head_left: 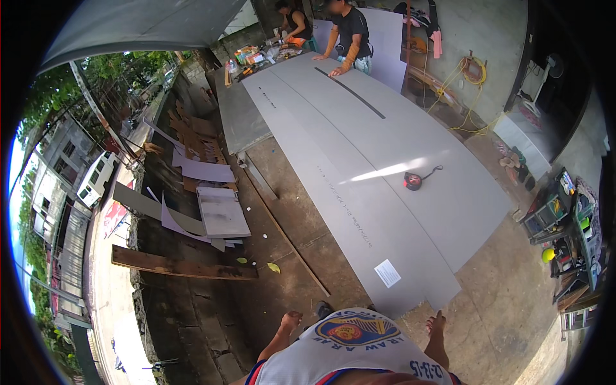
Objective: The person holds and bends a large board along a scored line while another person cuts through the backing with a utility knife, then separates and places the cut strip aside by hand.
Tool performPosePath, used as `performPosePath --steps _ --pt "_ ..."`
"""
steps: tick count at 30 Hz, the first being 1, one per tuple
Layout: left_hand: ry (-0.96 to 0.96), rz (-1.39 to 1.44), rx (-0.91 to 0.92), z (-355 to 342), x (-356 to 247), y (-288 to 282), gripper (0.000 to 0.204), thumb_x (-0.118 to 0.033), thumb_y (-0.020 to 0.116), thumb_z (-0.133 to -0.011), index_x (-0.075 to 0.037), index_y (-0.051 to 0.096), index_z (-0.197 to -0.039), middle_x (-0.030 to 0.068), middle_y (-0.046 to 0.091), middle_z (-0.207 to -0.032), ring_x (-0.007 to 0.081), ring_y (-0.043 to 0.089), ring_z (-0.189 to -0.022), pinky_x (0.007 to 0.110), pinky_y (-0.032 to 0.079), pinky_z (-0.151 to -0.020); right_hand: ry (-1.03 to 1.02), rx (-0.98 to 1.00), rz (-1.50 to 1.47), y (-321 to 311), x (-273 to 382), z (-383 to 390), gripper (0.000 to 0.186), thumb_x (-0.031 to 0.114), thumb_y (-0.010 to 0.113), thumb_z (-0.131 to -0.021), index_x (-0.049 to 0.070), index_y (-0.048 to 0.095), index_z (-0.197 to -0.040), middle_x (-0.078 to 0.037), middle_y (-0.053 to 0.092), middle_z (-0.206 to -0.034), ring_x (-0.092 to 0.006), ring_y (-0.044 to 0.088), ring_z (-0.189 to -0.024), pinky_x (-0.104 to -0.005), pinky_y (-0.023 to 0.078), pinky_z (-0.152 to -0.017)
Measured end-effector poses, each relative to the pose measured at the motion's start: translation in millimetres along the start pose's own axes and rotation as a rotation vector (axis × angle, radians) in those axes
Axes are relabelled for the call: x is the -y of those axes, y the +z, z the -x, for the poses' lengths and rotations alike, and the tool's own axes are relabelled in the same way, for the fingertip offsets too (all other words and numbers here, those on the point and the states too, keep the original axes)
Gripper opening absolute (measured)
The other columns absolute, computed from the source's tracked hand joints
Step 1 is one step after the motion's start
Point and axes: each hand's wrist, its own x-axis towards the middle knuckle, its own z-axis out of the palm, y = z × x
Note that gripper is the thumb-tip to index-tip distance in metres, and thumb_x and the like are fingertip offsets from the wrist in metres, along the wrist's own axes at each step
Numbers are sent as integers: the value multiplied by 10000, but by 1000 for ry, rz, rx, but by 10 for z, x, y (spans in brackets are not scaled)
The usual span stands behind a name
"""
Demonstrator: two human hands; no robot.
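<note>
fingers (439, 315) near flat grey sheet (398, 218)

Open grey sheet (443, 221) around tape measure (412, 181)

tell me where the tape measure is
Head view, right of centre: the tape measure lies on the grey sheet, beside the sunlit streak.

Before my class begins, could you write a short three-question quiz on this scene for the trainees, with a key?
1. True or false: the tape measure lies on the grey sheeting.

2. Which is nearest the camera wearer's right hand?
A) tape measure
B) yellow coil
C) grey sheeting

3. How many other people show around the far end of the sheeting?

Key: 1. True. 2. C; its near edge lies close by. 3. Two.
</note>
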Motion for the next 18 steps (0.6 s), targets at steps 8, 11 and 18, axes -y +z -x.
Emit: performPosePath --steps 8,11,18 --pt "20 149 -30 55 -76 4 298 -311 626 -849 -50 706 -967 54 696 -804 145 631 -692 294 502 -677 6 -8 14 -4 -9 -22 326 356 424 -1016 46 392 -1114 14 291 -547 -95 251 -430 -269 172 -389" --pt "24 64 -19 35 -72 -21 294 -310 640 -839 -47 710 -949 52 693 -791 147 630 -692 298 500 -676 4 -29 31 -1 6 -19 305 353 425 -1015 59 395 -1089 17 289 -545 -93 256 -428 -267 172 -387" --pt "20 89 -26 27 -115 -52 292 -330 631 -839 -67 716 -934 46 686 -770 151 633 -691 306 498 -674 -10 2 16 -41 75 -55 289 360 444 -1006 81 407 -1070 19 305 -544 -90 278 -430 -263 191 -389"
